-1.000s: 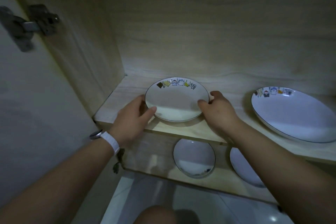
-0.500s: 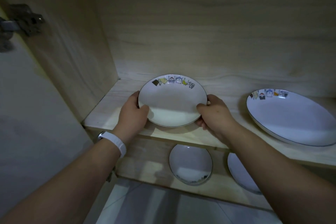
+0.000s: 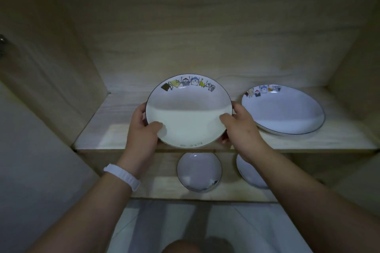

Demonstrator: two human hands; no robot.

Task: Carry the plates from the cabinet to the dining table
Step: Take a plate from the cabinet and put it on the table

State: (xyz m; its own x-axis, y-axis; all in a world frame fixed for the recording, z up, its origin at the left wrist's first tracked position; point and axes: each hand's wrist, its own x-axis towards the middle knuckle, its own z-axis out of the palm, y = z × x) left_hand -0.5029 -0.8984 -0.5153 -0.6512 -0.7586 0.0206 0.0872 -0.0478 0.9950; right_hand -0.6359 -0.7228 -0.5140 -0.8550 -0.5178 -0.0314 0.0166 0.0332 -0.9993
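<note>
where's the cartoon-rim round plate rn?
Head view, centre: the round plate is gripped at its rim by the left hand and right hand, over the front edge of the upper shelf, just left of the oval plate.

I take this for a home, at a crockery cupboard: a pale wood-grain cabinet (image 3: pixel 185 26), a cartoon-rimmed plate (image 3: pixel 189 117) held between the fingers (image 3: pixel 140 113), a second plate (image 3: pixel 283 113) just right of them, a small dish (image 3: pixel 199 171) on the lower shelf (image 3: pixel 156 189) beneath them, pale floor tiles (image 3: pixel 164 222) lower still.
</note>
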